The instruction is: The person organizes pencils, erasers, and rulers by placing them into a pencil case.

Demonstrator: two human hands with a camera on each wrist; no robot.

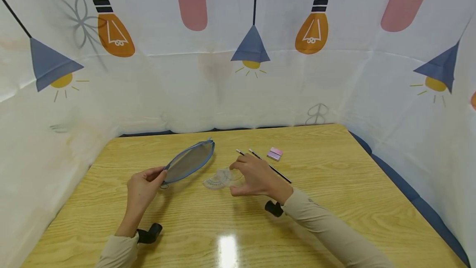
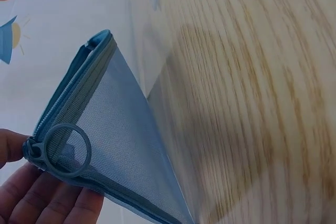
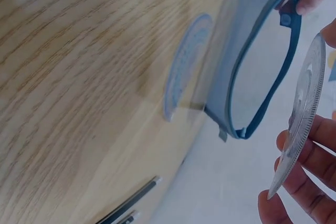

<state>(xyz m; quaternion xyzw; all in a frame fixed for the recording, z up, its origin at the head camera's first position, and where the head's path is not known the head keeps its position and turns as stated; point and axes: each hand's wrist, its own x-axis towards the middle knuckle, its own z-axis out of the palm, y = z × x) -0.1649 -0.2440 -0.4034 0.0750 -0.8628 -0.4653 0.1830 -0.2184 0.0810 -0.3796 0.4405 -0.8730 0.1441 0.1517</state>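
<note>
- The mesh pouch (image 1: 189, 160) is held up on the left, tilted above the wooden table (image 1: 186, 226), its blue-edged mouth gaping.
- The left hand (image 1: 143, 187) pinches one end of the zip edge between thumb and fingers, right beside the ring pull (image 2: 88, 150).
- I'd judge the pouch very light and floppy: the mesh should give anywhere, while the zip edge looks firmer. The pinched corner seems a good hold, though the far end could sag or swing.
- Over the middle of the table, the right hand (image 1: 256, 177) holds a clear protractor (image 3: 303, 114) across its bent fingers, a digit at its upper tip and fingers behind and below it in the right wrist view.
- That protractor looks like thin, hard plastic: light, stiff, probably slick, and likely to crack if bent. Gripping it by the tips or the rim seems sensible; squeezing hard could make it slip.
- A second protractor (image 1: 213, 182) lies flat on the table between pouch and right hand. So flat a piece may be awkward to lift; a fingernail under its rim might serve best.
- Beyond the right hand lie two pencils (image 1: 279, 173), slim and apt to roll, and a small pink-and-purple block (image 1: 274, 154), perhaps an eraser, easily pinched by its sides.
</note>
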